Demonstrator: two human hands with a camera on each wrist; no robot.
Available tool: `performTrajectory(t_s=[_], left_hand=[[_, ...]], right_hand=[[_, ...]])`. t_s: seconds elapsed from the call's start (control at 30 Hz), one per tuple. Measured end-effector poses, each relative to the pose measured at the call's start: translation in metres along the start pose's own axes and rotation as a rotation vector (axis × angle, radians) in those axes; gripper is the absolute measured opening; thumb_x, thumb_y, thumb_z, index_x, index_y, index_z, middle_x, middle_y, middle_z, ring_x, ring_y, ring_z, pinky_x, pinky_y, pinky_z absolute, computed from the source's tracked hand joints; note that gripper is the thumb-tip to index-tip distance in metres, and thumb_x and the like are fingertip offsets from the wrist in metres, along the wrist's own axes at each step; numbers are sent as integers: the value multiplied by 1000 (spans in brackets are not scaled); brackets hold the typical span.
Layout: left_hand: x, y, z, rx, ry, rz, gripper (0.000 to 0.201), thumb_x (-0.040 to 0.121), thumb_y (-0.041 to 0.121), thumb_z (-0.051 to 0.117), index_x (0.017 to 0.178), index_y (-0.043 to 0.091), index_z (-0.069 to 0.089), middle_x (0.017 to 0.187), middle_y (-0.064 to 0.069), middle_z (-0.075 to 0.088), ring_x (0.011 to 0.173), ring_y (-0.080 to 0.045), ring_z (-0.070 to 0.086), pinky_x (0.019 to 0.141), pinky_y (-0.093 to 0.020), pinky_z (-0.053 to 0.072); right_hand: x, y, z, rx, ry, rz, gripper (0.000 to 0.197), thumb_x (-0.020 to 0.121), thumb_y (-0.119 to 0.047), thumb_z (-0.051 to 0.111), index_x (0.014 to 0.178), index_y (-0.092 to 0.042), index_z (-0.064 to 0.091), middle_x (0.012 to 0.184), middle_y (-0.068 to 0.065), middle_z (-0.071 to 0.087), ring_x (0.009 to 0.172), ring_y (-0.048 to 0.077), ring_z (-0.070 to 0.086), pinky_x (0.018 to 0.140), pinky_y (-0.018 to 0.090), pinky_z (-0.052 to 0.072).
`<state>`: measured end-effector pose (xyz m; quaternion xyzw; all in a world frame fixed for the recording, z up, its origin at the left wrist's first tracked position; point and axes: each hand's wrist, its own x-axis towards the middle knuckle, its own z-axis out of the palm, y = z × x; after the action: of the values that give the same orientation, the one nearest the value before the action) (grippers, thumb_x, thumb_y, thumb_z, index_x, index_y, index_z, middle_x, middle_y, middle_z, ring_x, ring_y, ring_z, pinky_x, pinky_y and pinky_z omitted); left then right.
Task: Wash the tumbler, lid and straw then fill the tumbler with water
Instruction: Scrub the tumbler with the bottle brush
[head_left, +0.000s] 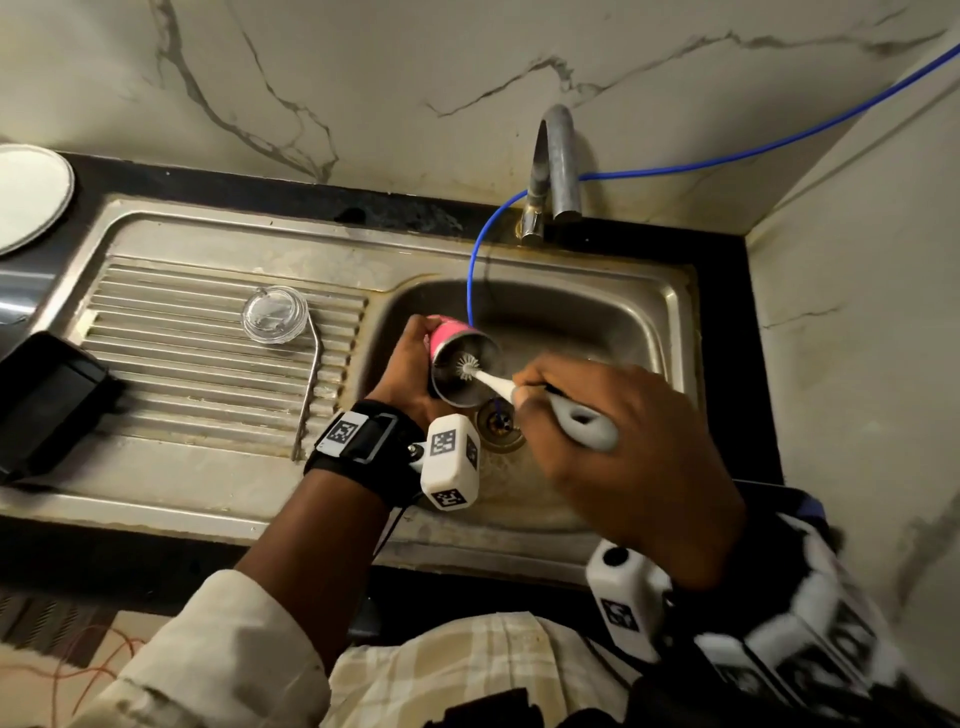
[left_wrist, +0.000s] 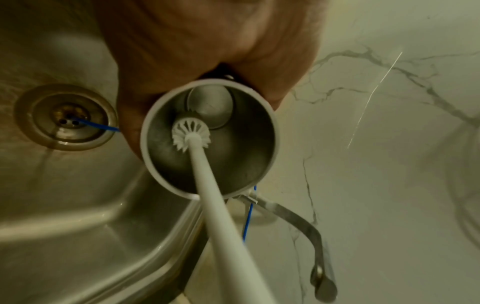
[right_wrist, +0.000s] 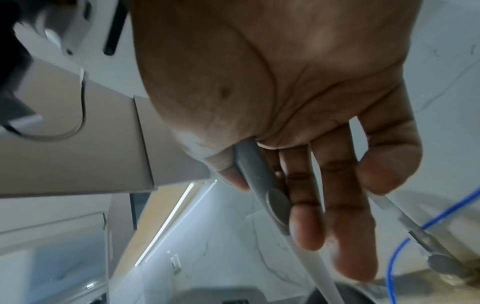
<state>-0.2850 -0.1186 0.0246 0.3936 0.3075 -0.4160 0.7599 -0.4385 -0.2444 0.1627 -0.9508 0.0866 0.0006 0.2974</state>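
Over the sink (head_left: 670, 312) basin, the left hand (head_left: 410, 374) wraps the pink tumbler (head_left: 457, 358), tilted with its mouth toward the right; the right hand (head_left: 634, 447) grips a white bottle brush (head_left: 488, 379) (bristles inside the steel interior); the clear lid (head_left: 274, 315) and metal straw (head_left: 310, 384) lie on the drainboard to the left, touching.

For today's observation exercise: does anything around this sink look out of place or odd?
Yes: a thin blue tube hangs from behind the tap down into the sink, its end poked into the drain.
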Motion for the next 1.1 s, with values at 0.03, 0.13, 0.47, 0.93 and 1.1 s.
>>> performTrajectory(t_s=[0.03, 0.13, 0.47, 0.93, 1.1], left_hand=[[-1, -3, 4, 19, -7, 17, 48, 97, 48, 49, 77, 10, 71, 72, -13, 65, 63, -27, 67, 66, -33, 60], [-2, -4, 5, 22, -35, 19, 63, 99, 47, 47, 55, 10, 74, 69, -12, 66, 61, -26, 67, 71, -35, 54], [-10, 9, 0, -31, 41, -34, 54, 96, 52, 54, 88, 0, 66, 74, -17, 70, 67, -31, 68, 54, -42, 62], [-8, 16, -11, -88, 34, -9, 59, 99, 54, 43, 97, 1, 68, 81, -19, 74, 86, -34, 64, 62, -45, 63], [-8, 3, 0, -8, 6, -76, 70, 99, 55, 44, 79, -4, 75, 78, -20, 73, 73, -34, 68, 72, -41, 52]], right_hand=[[5, 3, 8, -25, 20, -6, 38, 91, -55, 39, 90, -24, 62, 73, -8, 66, 71, 12, 62, 63, 28, 48], [10, 6, 12, -23, 26, -8, 38, 91, -55, 39, 89, -26, 64, 73, -10, 66, 71, 10, 62, 62, 23, 46], [-19, 3, -16, 25, 7, -55, 33, 95, -55, 42, 98, -32, 66, 67, -9, 63, 62, 12, 62, 59, 38, 52], [-27, 10, -26, 52, 17, -117, 29, 100, -53, 46, 102, -33, 67, 71, -9, 67, 65, 11, 66, 60, 38, 53], [-15, 13, -7, -16, 23, -167, 34, 101, -49, 43, 100, -28, 69, 64, -5, 62, 60, 15, 60, 58, 38, 49]])
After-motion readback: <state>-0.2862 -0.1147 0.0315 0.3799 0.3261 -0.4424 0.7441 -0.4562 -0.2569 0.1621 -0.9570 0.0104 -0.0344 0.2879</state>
